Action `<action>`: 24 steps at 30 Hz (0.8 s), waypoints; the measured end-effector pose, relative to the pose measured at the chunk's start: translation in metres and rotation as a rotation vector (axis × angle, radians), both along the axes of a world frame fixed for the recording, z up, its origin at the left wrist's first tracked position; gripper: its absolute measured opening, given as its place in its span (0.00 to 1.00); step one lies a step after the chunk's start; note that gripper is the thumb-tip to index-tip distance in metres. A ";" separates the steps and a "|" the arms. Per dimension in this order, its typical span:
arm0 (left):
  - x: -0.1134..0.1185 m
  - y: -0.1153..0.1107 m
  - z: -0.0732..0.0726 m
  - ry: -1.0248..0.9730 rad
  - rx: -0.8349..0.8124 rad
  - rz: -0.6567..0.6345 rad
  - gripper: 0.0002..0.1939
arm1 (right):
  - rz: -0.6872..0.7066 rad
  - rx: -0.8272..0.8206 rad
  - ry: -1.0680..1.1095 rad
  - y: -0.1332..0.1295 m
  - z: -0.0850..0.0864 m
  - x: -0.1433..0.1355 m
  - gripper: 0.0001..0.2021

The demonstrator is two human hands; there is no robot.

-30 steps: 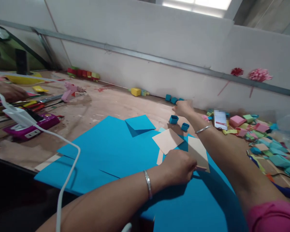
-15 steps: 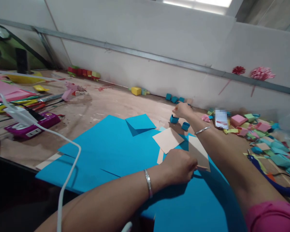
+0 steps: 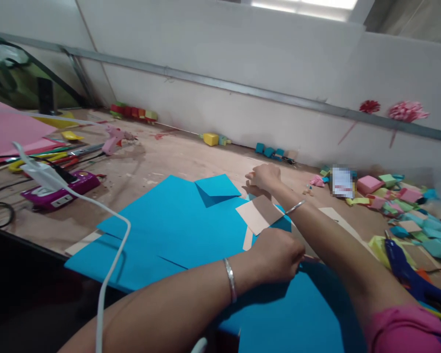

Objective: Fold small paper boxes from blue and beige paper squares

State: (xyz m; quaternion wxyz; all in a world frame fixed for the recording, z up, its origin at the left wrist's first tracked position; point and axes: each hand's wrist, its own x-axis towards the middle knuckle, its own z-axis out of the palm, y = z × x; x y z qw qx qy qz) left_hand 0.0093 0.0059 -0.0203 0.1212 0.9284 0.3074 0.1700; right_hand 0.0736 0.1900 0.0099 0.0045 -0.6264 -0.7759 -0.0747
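Note:
Large blue sheets [image 3: 161,220] cover the front middle of the table. My left hand [image 3: 279,255] rests on them with its fingers curled closed; whatever it may hold is hidden beneath. Farther back, my right hand [image 3: 263,177] reaches over the table beyond the sheets, its fingers apart and nothing visible in them. A peach square [image 3: 259,214] lies between the two hands, partly in shadow. To its left is a folded blue piece [image 3: 218,186]. Small blue boxes [image 3: 268,151] stand in a row by the wall behind my right hand.
A white cable [image 3: 112,264] runs from a purple power strip [image 3: 66,191] across the left side. A pink glue gun [image 3: 113,139] lies behind it. At the right are a blue glue gun [image 3: 400,264], a phone [image 3: 342,182] and piled paper pieces [image 3: 422,225].
My right hand has moved left and a little toward me, and its fingers have spread. The two loose blue boxes near it no longer show. My left hand stays curled in place.

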 end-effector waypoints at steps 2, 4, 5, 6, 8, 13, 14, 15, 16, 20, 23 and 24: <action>0.000 -0.001 0.001 0.014 0.003 -0.010 0.08 | 0.002 0.001 -0.001 0.008 0.004 0.015 0.16; 0.000 -0.001 0.002 0.024 0.002 -0.012 0.08 | 0.028 -0.010 0.006 0.016 0.010 0.034 0.17; 0.000 -0.002 0.002 0.029 0.000 -0.013 0.08 | 0.055 -0.032 0.010 0.018 0.012 0.043 0.17; 0.000 -0.002 0.003 0.033 -0.002 -0.013 0.08 | 0.083 -0.058 0.014 0.020 0.013 0.052 0.18; 0.000 -0.002 0.004 0.039 -0.005 -0.012 0.09 | 0.128 -0.109 0.026 0.019 0.012 0.064 0.17; -0.001 -0.001 0.005 0.058 -0.023 0.007 0.09 | 0.151 -0.077 0.084 0.011 0.005 0.072 0.16; -0.001 -0.001 0.005 0.059 -0.025 0.007 0.09 | 0.156 -0.046 0.102 0.012 0.007 0.070 0.16; 0.000 -0.001 0.004 0.058 -0.024 0.004 0.09 | 0.169 -0.016 0.122 0.012 0.010 0.067 0.17; 0.000 0.000 0.004 0.055 -0.020 -0.001 0.10 | 0.191 0.008 0.141 0.013 0.013 0.064 0.17; 0.000 0.001 0.001 0.052 -0.001 -0.003 0.10 | 0.304 0.018 0.178 0.017 0.021 0.046 0.17; 0.000 0.000 0.001 0.035 0.006 0.000 0.09 | 0.325 0.002 0.154 0.020 0.017 0.036 0.14; -0.001 0.000 0.002 0.032 0.008 -0.002 0.08 | 0.322 0.000 0.144 0.021 0.015 0.034 0.15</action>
